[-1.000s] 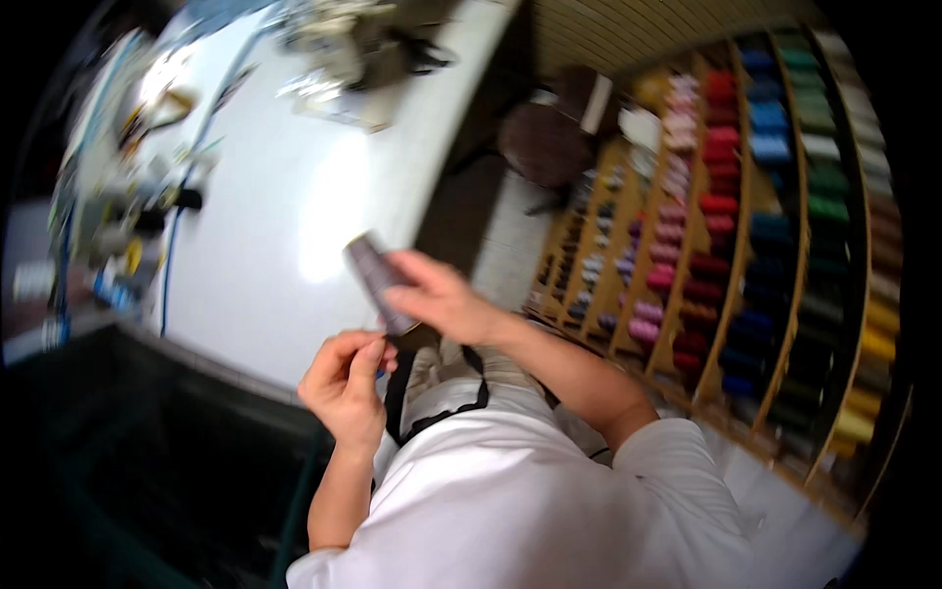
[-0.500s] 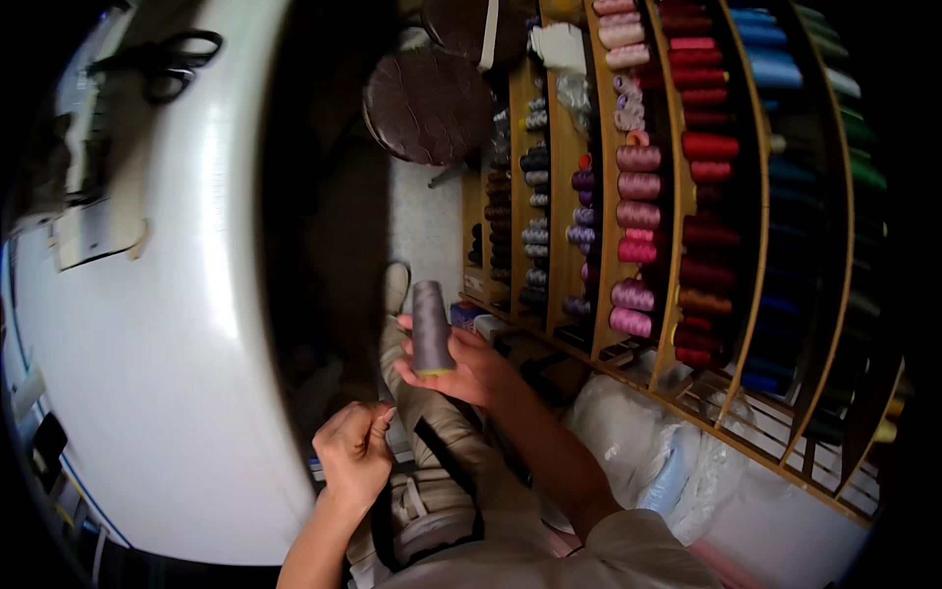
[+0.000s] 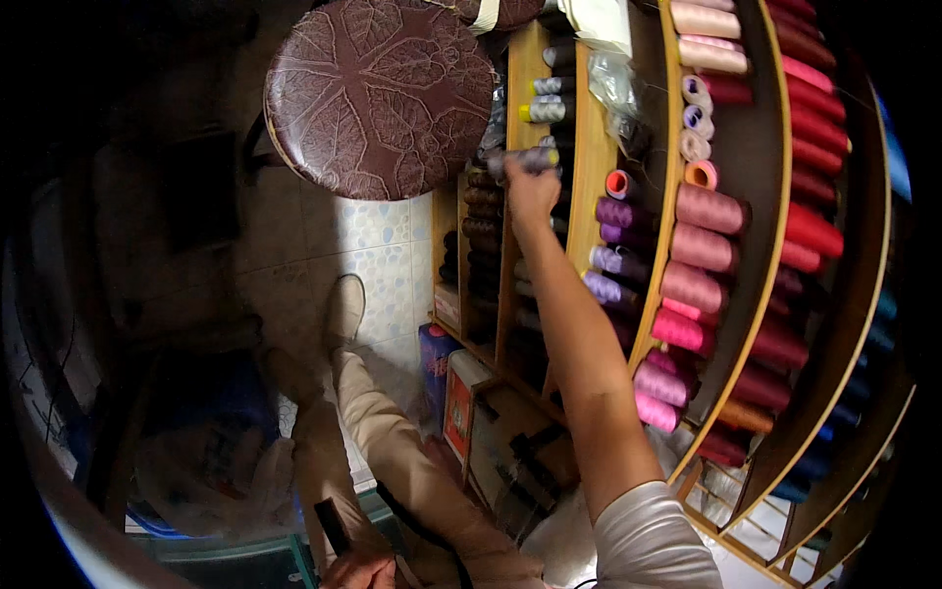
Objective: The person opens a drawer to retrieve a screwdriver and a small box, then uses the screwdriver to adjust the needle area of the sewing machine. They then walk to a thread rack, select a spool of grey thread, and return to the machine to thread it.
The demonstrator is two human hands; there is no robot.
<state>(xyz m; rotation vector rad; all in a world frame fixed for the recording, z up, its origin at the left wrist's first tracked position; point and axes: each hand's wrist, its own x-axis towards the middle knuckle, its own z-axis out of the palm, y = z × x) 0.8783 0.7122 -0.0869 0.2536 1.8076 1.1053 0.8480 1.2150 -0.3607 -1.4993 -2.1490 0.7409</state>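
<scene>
My right hand [image 3: 530, 188] reaches far out to the wooden thread shelf [image 3: 587, 187] and is closed on a grey thread cone [image 3: 520, 158], held level at a shelf compartment with other grey and dark cones. Rows of purple cones [image 3: 616, 213] and pink cones [image 3: 699, 245] lie just right of my forearm. My left hand [image 3: 358, 571] stays low by my lap, cut off by the lower edge. A small dark flat piece [image 3: 331, 525] stands up beside it; whether the fingers grip it is unclear.
A round brown stool [image 3: 378, 93] with a leaf pattern stands left of the shelf on pale floor tiles [image 3: 378, 255]. Red cones [image 3: 814, 187] fill the far right rows. Boxes [image 3: 453, 398] sit at the shelf's foot. My leg [image 3: 383, 432] and shoe [image 3: 345, 306] stretch forward.
My right arm has stretched out from in front of my body to the shelf, carrying the grey cone with it. My left hand has dropped to the lower edge. The view turned toward the shelf.
</scene>
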